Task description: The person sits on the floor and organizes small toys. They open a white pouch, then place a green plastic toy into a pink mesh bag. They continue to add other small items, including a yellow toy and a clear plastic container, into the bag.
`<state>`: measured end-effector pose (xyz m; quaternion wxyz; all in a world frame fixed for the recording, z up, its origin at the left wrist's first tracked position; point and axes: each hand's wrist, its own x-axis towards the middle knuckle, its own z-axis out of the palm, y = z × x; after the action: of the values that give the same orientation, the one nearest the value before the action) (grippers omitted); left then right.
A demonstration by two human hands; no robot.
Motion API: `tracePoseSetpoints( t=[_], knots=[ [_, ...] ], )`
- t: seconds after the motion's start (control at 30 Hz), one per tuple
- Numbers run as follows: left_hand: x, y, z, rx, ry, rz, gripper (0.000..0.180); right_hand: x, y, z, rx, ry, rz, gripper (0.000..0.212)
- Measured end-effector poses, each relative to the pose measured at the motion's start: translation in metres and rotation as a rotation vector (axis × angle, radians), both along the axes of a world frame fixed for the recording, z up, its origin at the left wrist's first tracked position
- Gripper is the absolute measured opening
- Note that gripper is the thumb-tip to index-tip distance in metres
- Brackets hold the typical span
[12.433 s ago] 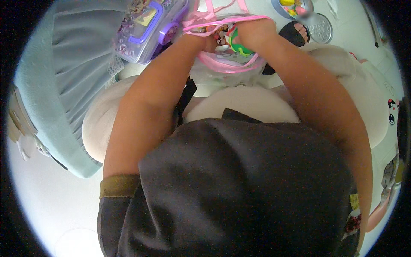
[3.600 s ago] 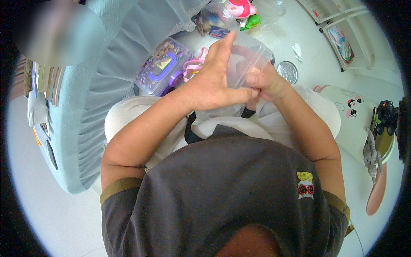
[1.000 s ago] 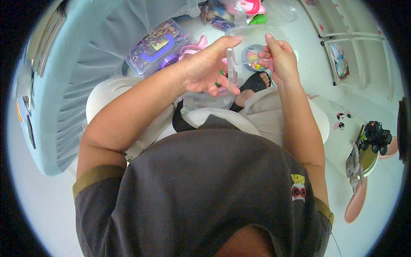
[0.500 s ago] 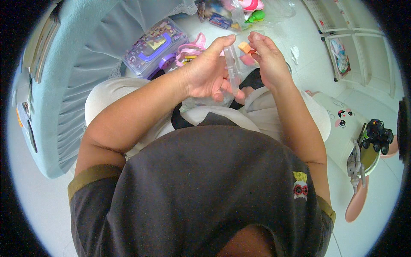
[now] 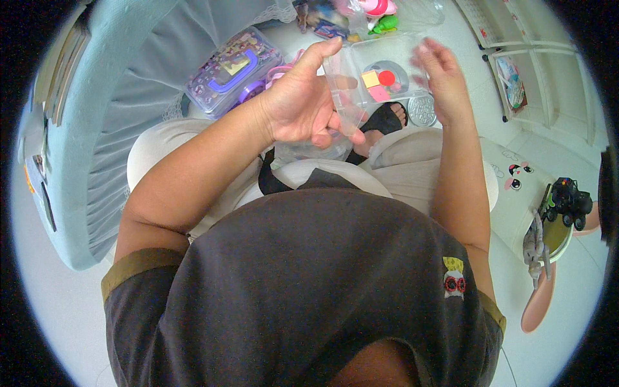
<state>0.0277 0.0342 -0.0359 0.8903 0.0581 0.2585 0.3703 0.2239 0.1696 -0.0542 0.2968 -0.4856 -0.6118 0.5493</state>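
Note:
My left hand (image 5: 300,106) is closed on the near-left edge of a clear plastic box (image 5: 409,44), thumb raised along its side and fingers below. A yellow block (image 5: 371,79), a red round block (image 5: 386,78) and a pink block (image 5: 378,93) show in the box, close together. At the box's right side is my right hand (image 5: 445,80), its fingers apart and a little blurred, with nothing visible in them. Whether its fingertips touch the box is unclear. Between my legs lies another clear plastic container (image 5: 313,149), partly hidden by my left hand.
To the left a purple-handled case (image 5: 222,77) stands beside the blue fabric-covered bed (image 5: 151,58). Toys in clear bags (image 5: 380,24) lie at the far side. A round silvery lid (image 5: 422,111) is by my foot. White shelving (image 5: 535,71) and a toy bin (image 5: 516,193) stand right.
My right hand has let go of the orange and pink blocks and moved right. The clear box has tilted, so its broad face and the blocks in it show.

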Motion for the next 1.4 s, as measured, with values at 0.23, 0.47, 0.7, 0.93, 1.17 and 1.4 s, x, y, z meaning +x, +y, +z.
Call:
tracePoseSetpoints(
  t=[0.23, 0.47, 0.7, 0.93, 1.17, 1.4],
  knots=[
    [-0.005, -0.003, -0.004, 0.003, 0.454, -0.121, 0.096, -0.014, -0.026, -0.013, -0.480, -0.021, 0.235, 0.044],
    [0.004, -0.008, -0.034, 0.181, 0.933, -0.094, 0.085, -0.030, -0.050, -0.013, -0.746, 0.327, 0.220, 0.062],
    [0.005, -0.003, -0.038, 0.120, 1.059, 0.056, 0.068, -0.031, -0.056, -0.012, -0.669, 0.360, 0.219, 0.049],
    [0.006, -0.003, -0.033, 0.164, 1.018, 0.060, 0.056, -0.024, -0.048, -0.027, -0.615, 0.333, 0.156, 0.036],
    [0.005, -0.004, -0.022, 0.223, 1.103, 0.044, 0.054, -0.026, -0.044, -0.012, -0.575, 0.323, 0.167, 0.030],
    [-0.015, -0.008, -0.042, 0.662, 1.705, -0.072, 0.062, 0.004, 0.048, -0.029, -0.363, -0.034, -0.062, 0.035]
  ],
)
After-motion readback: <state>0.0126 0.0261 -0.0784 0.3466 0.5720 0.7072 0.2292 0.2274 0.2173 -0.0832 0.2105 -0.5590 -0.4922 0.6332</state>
